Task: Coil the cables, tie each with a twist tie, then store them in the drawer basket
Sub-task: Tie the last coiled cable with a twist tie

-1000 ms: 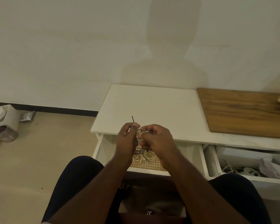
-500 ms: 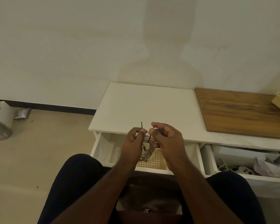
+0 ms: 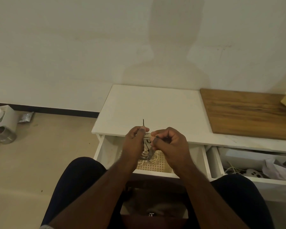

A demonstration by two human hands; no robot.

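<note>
A small white coiled cable [image 3: 147, 136] hangs between my two hands above the open left drawer [image 3: 106, 151]. My left hand [image 3: 134, 142] grips the coil and pinches one end of a dark twist tie [image 3: 143, 122], which sticks up past my fingers. My right hand [image 3: 169, 141] pinches the tie's other end against the coil. The cable's grey plug [image 3: 150, 154] dangles below. Under my hands, the beige mesh basket [image 3: 153, 166] in the drawer holds other white coiled cables [image 3: 154, 160], partly hidden.
The white cabinet top [image 3: 155, 106] lies beyond my hands, with a wooden board [image 3: 248, 113] to its right. The right drawer [image 3: 254, 162] stands open with white items and cables inside. On the floor at far left is a white box [image 3: 5, 116] and a tin [image 3: 0, 133].
The hands stayed together over the drawer and kept working the tie round the coil. The tie's upright end shifted slightly and my right hand's fingers closed lower on the coil.
</note>
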